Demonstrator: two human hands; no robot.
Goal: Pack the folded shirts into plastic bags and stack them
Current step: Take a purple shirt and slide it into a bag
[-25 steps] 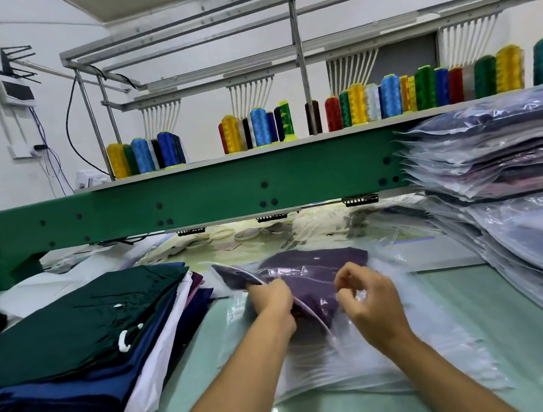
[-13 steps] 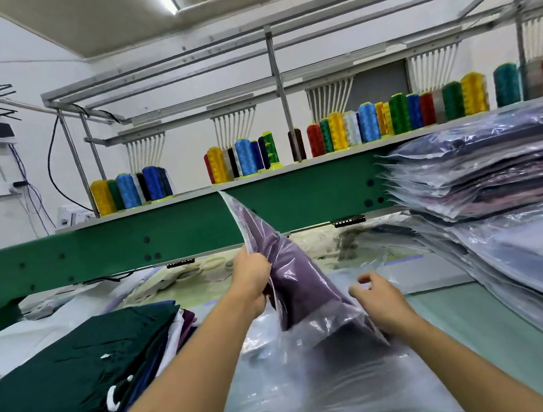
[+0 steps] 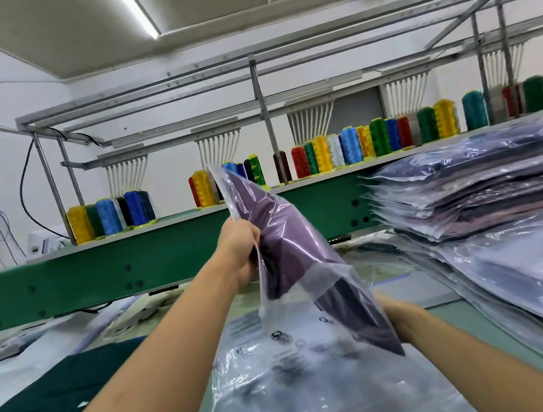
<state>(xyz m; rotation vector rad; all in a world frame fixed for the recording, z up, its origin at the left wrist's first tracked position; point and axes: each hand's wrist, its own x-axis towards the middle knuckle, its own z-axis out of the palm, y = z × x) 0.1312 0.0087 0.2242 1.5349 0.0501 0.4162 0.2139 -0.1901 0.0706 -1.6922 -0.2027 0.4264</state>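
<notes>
A folded purple shirt inside a clear plastic bag [image 3: 289, 248] is lifted off the table and tilted, its top corner pointing up and left. My left hand [image 3: 240, 251] grips the bag's left edge near the middle. My right hand [image 3: 402, 321] holds the bag's lower end from behind and is partly hidden by it. A tall stack of bagged shirts [image 3: 481, 185] stands at the right. Folded unbagged shirts, dark green on top [image 3: 48, 408], lie at the lower left. Empty plastic bags [image 3: 305, 391] lie flat below the lifted one.
A long green machine beam [image 3: 115, 261] crosses behind the table, with several coloured thread cones [image 3: 325, 153] on its shelf and a metal frame above. More loose bags slope down at the right [image 3: 531, 275]. White cloth lies at the far left.
The bagged purple shirt went from lying flat on the table to being raised and tilted upright. My left hand rose with it; my right hand moved to its lower end. The view tilted upward.
</notes>
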